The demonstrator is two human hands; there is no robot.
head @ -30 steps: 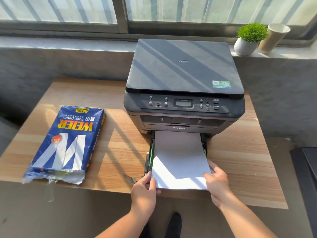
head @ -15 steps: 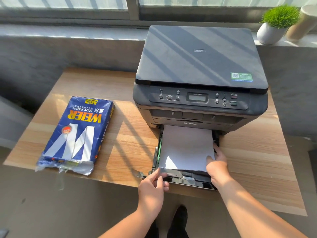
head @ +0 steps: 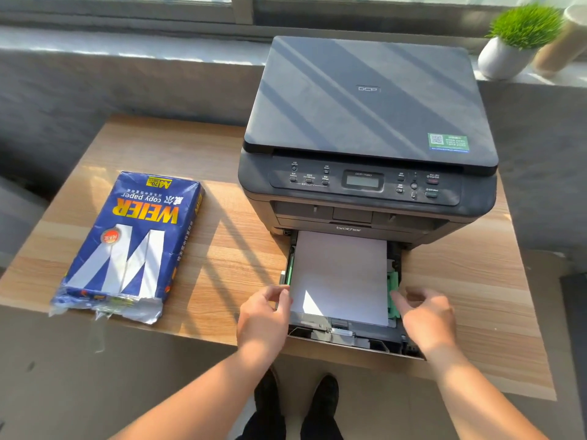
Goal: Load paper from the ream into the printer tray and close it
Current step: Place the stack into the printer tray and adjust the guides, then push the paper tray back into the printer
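A dark grey printer (head: 368,122) stands on a wooden table (head: 203,249). Its paper tray (head: 349,339) is pulled out toward me, with a stack of white paper (head: 340,274) lying flat inside between green guides (head: 393,293). My left hand (head: 262,315) rests at the tray's left edge, fingertips touching the paper's left side. My right hand (head: 427,315) hovers at the tray's right edge, its fingers spread near the green guide, holding nothing. The blue ream wrapper (head: 130,246), torn open at its near end, lies left of the printer.
A small potted plant (head: 514,39) and a beige cup (head: 562,42) stand on the window sill behind the printer. The tray overhangs the table's front edge. My shoes (head: 298,404) show on the floor below.
The paper has slid fully into the tray and lies flat. Both hands let go of its near edge and moved to the tray's sides.
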